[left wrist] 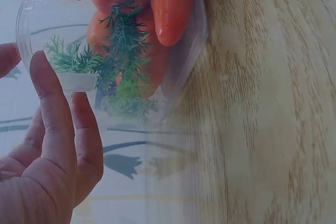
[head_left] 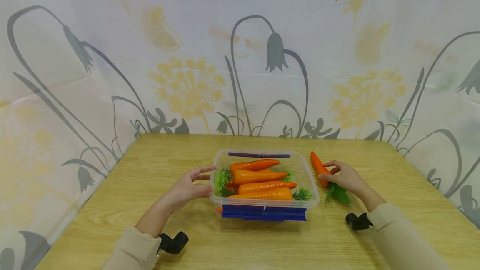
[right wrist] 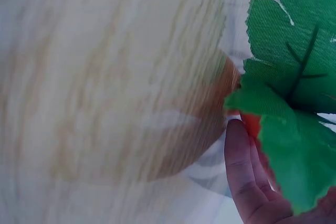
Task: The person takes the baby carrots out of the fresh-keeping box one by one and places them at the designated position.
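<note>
A clear plastic container with blue latch flaps stands on the table, with several orange carrots lying inside it. Feathery green tops show through its wall in the left wrist view. My left hand is at the container's left side, its fingers loosely extended against the rim. To the right of the container, my right hand pinches one more carrot between thumb and fingers. That carrot's tip points away from me, and its broad green leaves cover part of the hand in the right wrist view.
The wooden table extends around the container on all sides. A flower-printed cloth hangs along its back and sides. Black wrist-worn mounts stick out from both sleeves.
</note>
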Tool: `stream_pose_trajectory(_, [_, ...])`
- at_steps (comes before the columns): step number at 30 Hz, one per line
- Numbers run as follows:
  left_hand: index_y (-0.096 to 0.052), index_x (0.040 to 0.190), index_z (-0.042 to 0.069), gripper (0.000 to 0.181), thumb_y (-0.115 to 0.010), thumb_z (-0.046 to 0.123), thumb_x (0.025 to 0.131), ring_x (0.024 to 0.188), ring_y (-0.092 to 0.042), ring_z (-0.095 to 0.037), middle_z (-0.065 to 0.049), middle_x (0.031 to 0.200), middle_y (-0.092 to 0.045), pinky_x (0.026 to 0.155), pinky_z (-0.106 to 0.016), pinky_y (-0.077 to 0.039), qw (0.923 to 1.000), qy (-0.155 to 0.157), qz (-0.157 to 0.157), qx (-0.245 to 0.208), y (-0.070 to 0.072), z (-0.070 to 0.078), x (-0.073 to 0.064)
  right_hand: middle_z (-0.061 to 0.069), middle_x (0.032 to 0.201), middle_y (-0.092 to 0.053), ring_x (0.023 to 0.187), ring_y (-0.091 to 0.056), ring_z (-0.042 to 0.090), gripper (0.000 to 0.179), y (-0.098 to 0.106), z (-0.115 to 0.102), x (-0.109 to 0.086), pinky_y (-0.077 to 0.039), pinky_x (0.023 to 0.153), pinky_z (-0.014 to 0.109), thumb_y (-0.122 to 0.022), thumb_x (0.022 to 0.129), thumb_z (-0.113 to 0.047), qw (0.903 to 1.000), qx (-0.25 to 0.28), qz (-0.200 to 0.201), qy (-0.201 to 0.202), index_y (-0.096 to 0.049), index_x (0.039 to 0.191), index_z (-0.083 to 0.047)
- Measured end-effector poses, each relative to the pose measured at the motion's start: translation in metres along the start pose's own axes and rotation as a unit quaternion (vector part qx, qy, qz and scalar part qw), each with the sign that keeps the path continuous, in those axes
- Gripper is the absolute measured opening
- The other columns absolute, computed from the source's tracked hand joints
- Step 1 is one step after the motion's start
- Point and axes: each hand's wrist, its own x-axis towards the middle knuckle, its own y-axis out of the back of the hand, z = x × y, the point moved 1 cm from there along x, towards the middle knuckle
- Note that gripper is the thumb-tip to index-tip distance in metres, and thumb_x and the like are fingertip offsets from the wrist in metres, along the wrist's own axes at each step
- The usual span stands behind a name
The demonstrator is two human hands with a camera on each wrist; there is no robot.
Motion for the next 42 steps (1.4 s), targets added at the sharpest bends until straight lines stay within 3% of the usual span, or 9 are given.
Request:
stream_pose_trajectory(4, [-0.036, 0.142, 0.002, 0.062, -0.063, 0.001, 0.086, 0.112, -0.050, -0.034, -0.030, 0.139, -0.026, 0.086, -0.039, -0.049, 0.9999, -0.005, -0.010, 0.002, 0.000, 0.001, 0.001, 0.025, 0.106, -0.055, 0.090, -0.055, 0.034, 0.066, 0.005, -0.001, -0.002, -0.048, 0.070, 0.041, -0.067, 0.084, -0.041, 0.9999, -0.011, 0.001, 0.003, -0.049, 0.127, 0.005])
stream_pose_trajectory(12, [-0.036, 0.142, 0.001, 0.063, -0.064, 0.000, 0.086, 0.113, -0.049, -0.035, -0.030, 0.139, -0.026, 0.085, -0.039, -0.049, 0.9999, -0.007, -0.009, -0.002, -0.001, 0.000, 0.001, 0.025, 0.106, -0.053, 0.078, -0.062, 0.031, 0.063, 0.024, -0.011, -0.003, -0.053, 0.070, 0.043, -0.068, 0.085, -0.034, 0.9992, 0.015, -0.001, 0.038, -0.046, 0.128, 0.007])
stream_pose_trajectory(22, [-0.037, 0.142, 0.002, 0.062, -0.063, 0.000, 0.086, 0.112, -0.050, -0.035, -0.029, 0.139, -0.026, 0.086, -0.040, -0.049, 1.0000, -0.005, -0.001, 0.003, 0.000, 0.001, -0.002, 0.024, 0.106, -0.055, 0.089, -0.060, 0.035, 0.052, 0.044, -0.042, -0.001, -0.052, 0.069, 0.041, -0.069, 0.086, -0.027, 0.9956, -0.027, 0.011, 0.089, -0.052, 0.124, 0.004])
stream_pose_trajectory(35, [-0.038, 0.141, 0.002, 0.062, -0.064, 0.000, 0.085, 0.109, -0.052, -0.032, -0.029, 0.138, -0.028, 0.085, -0.039, -0.050, 1.0000, -0.002, 0.006, 0.002, -0.002, 0.001, -0.001, 0.015, 0.100, -0.058, 0.088, -0.060, 0.029, 0.042, 0.040, -0.073, 0.010, -0.051, 0.069, 0.038, -0.071, 0.083, -0.018, 0.9910, -0.031, -0.009, 0.130, -0.058, 0.120, -0.001])
stream_pose_trajectory(42, [-0.037, 0.142, 0.002, 0.062, -0.064, 0.000, 0.086, 0.108, -0.053, -0.032, -0.030, 0.138, -0.027, 0.085, -0.040, -0.049, 1.0000, -0.005, -0.002, -0.002, 0.000, -0.001, 0.000, 0.013, 0.098, -0.060, 0.090, -0.059, 0.030, 0.041, 0.033, -0.095, 0.017, -0.050, 0.072, 0.041, -0.072, 0.082, -0.016, 0.9835, -0.055, -0.020, 0.172, -0.060, 0.118, 0.000])
